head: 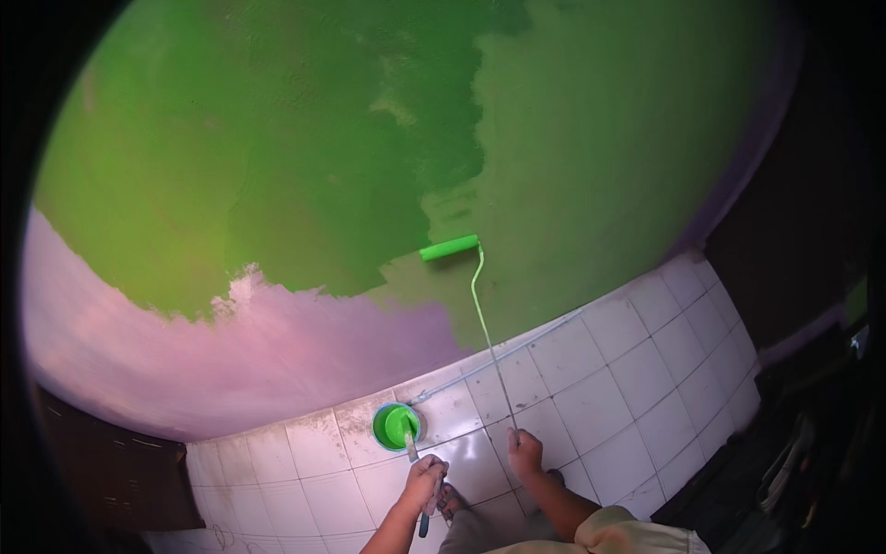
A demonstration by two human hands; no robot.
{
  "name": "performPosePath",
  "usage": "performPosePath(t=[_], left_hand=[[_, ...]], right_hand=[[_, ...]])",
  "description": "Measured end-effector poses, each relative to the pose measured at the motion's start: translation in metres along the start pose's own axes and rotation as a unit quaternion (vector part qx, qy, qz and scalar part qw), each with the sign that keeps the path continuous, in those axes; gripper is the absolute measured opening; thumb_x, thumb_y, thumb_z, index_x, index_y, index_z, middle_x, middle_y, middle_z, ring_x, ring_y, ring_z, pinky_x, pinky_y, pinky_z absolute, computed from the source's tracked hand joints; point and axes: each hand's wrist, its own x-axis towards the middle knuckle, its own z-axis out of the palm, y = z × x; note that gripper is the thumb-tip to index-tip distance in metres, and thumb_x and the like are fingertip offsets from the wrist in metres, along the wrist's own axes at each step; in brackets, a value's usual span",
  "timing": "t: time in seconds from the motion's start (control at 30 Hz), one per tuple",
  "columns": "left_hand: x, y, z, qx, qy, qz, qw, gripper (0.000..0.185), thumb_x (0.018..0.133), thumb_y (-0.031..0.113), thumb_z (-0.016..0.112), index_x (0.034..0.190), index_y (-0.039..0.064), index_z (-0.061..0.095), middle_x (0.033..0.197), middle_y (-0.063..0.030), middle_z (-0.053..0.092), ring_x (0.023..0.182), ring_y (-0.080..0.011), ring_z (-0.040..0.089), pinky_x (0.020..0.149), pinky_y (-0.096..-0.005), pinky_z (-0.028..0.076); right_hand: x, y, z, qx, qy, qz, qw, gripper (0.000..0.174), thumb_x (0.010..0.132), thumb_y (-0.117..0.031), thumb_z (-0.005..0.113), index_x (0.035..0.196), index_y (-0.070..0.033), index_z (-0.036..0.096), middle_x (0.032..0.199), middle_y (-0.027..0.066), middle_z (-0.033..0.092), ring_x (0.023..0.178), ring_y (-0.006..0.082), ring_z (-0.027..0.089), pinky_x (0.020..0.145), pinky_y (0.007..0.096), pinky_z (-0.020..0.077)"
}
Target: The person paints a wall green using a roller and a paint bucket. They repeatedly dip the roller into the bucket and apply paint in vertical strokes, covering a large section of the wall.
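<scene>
My right hand (526,451) is closed around the lower end of a paint roller's long thin frame. The roller's green, paint-covered sleeve (449,248) is at the wall (588,173), which is green above and pale purple low on the left. My left hand (425,481) grips a stick-like tool (411,447) whose upper end is over a small bucket (374,438) of bright green paint; it has a light blue rim. A dark-handled tool (428,516) also hangs below my left hand. Whether these are one tool or two, I cannot tell.
White floor tiles (581,415) meet the foot of the wall. A thin pale rod or pipe (512,352) lies along that edge. Dark brown furniture (118,464) stands at the lower left. Dark objects (782,443) are at the right. My sandalled foot (450,500) is near the left hand.
</scene>
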Motion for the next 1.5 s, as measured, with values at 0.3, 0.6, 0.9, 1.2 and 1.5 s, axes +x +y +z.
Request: performPosePath(t=[0.3, 0.6, 0.9, 1.2, 1.5], left_hand=[[0.025, 0.008, 0.171, 0.062, -0.004, 0.167, 0.984, 0.022, 0.102, 0.015, 0.061, 0.116, -0.001, 0.064, 0.074, 0.0016, 0.06, 0.057, -0.0016, 0.046, 0.05, -0.0204, 0.037], [0.008, 0.012, 0.172, 0.141, 0.035, 0.302, 0.942, 0.01, 0.096, 0.01, 0.067, 0.095, 0.002, 0.063, 0.073, 0.0002, 0.064, 0.062, -0.0042, 0.056, 0.057, -0.0223, 0.045], [-0.033, 0.03, 0.091, 0.097, 0.001, 0.228, 0.969, 0.045, 0.092, 0.011, 0.073, 0.132, -0.005, 0.058, 0.094, -0.0059, 0.071, 0.071, -0.0062, 0.059, 0.063, -0.0234, 0.05], [-0.018, -0.019, -0.048, 0.068, -0.003, 0.16, 0.985, 0.02, 0.091, 0.008, 0.069, 0.108, -0.003, 0.068, 0.09, -0.0074, 0.07, 0.08, -0.0137, 0.066, 0.074, -0.0274, 0.053], [0.038, -0.083, -0.142, 0.076, 0.148, 0.134, 0.977, 0.009, 0.093, 0.007, 0.067, 0.097, 0.0, 0.068, 0.077, -0.0026, 0.063, 0.066, -0.0097, 0.056, 0.063, -0.0245, 0.047]], right_hand=[[-0.011, 0.013, -0.101, 0.062, -0.029, -0.141, 0.988, 0.02, 0.094, -0.019, 0.067, 0.086, -0.001, 0.064, 0.081, 0.0184, 0.064, 0.076, 0.0397, 0.064, 0.068, 0.044, 0.0509], [-0.017, -0.02, -0.106, 0.092, -0.074, -0.219, 0.969, 0.026, 0.084, -0.017, 0.076, 0.101, -0.002, 0.064, 0.092, 0.0159, 0.067, 0.075, 0.0361, 0.067, 0.069, 0.041, 0.0547], [-0.093, -0.022, -0.05, 0.063, -0.101, -0.084, 0.989, 0.028, 0.083, -0.018, 0.08, 0.078, -0.001, 0.058, 0.061, 0.0084, 0.057, 0.056, 0.0168, 0.055, 0.055, 0.0341, 0.0468], [-0.052, -0.062, 0.019, 0.238, -0.054, -0.049, 0.969, 0.03, 0.089, -0.006, 0.073, 0.072, -0.006, 0.049, 0.061, -0.0038, 0.05, 0.058, 0.0039, 0.045, 0.051, 0.025, 0.0402], [0.06, -0.013, 0.1, 0.271, -0.034, -0.094, 0.957, 0.025, 0.092, -0.007, 0.069, 0.079, -0.008, 0.048, 0.064, -0.0039, 0.05, 0.049, 0.0041, 0.046, 0.043, 0.0236, 0.0381]])
